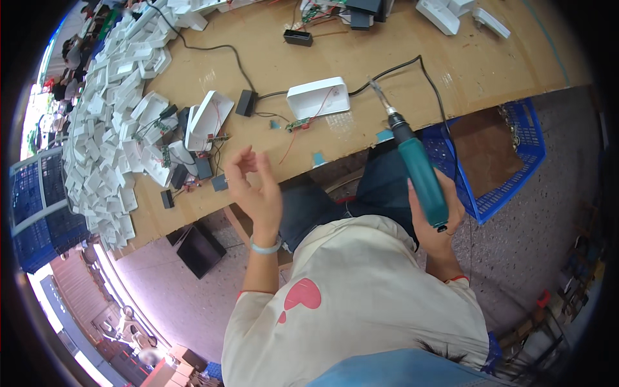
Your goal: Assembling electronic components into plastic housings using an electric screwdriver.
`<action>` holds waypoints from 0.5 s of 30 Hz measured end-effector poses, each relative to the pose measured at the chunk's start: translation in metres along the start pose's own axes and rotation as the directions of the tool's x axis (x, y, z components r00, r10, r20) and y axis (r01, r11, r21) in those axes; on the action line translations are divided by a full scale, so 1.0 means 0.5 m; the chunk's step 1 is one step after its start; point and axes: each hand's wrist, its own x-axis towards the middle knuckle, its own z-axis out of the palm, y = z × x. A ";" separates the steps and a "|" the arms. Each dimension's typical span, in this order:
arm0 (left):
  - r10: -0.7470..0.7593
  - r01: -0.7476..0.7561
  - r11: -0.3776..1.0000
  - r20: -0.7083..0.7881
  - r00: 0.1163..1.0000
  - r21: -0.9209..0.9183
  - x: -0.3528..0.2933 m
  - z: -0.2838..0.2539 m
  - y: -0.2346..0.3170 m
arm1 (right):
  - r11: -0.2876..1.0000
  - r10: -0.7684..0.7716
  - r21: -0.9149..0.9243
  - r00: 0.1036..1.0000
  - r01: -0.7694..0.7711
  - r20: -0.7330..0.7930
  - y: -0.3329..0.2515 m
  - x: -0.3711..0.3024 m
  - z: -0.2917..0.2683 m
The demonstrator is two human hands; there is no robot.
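Observation:
My right hand (445, 213) is wrapped round a green electric screwdriver (422, 177) with a black collar. Its metal tip points up and left over the table's near edge. My left hand (255, 187) hovers at the near edge with loosely curled fingers apart and nothing in them. Beyond the hands, a white plastic case (318, 98) lies with its hollow side up. A small green circuit board (298, 124) with thin red wires rests against its near side. Left of it are a black plug-like block (245, 103) on a cord and another white case (209, 119).
White cases (109, 122) are heaped along the left side of the cardboard-covered table (387, 58). Black parts and boards sit at the far side. A black cord (433, 80) loops on the right. A blue crate (480, 209) stands below the right edge; a black bin (201, 251) is lower left.

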 end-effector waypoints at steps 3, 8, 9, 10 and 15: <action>0.132 -0.145 0.986 0.154 0.979 0.076 -0.001 -0.036 -0.059 | 0.998 0.018 -0.051 0.999 -0.021 -0.049 -0.004 0.001 0.004; 0.663 -0.813 0.582 0.573 0.481 0.009 0.090 -0.048 -0.034 | 0.998 0.023 -0.052 1.000 -0.024 -0.007 -0.009 0.001 0.006; 0.715 -0.852 0.519 0.580 0.391 -0.065 0.104 -0.039 -0.044 | 0.999 -0.017 -0.039 1.000 0.017 -0.004 -0.009 0.002 0.007; 0.720 -0.854 0.515 0.577 0.386 -0.071 0.122 -0.030 -0.049 | 0.999 -0.016 -0.044 1.000 0.016 -0.010 -0.013 0.003 0.007; 0.748 -0.767 0.572 0.570 0.341 -0.291 0.147 0.014 -0.012 | 0.999 0.012 -0.048 1.000 -0.013 -0.013 -0.022 -0.006 -0.001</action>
